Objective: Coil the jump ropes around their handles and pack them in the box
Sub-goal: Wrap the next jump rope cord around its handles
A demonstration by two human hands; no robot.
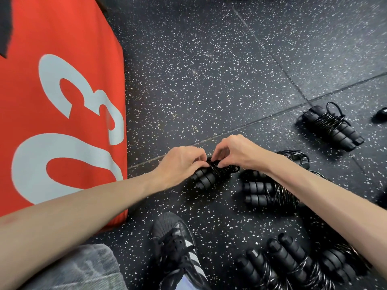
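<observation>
Red and padded, a large block (56,101) printed with pale digits, read as "03", is seen at the floor's (209,70) left edge. Wound jump-rope bundles (270,191) are scattered toward the lower right corner; no box can be identified. Mid-floor, one jump rope (211,174) is pinched by the left hand (180,164) and right hand (236,151), fingers curled onto its coils. Should the grip slacken before the end is tucked, the springy cord would likely unwind.

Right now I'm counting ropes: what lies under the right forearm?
Under the right forearm lie coiled jump ropes on the speckled floor; covered parts prevent a count.
</observation>
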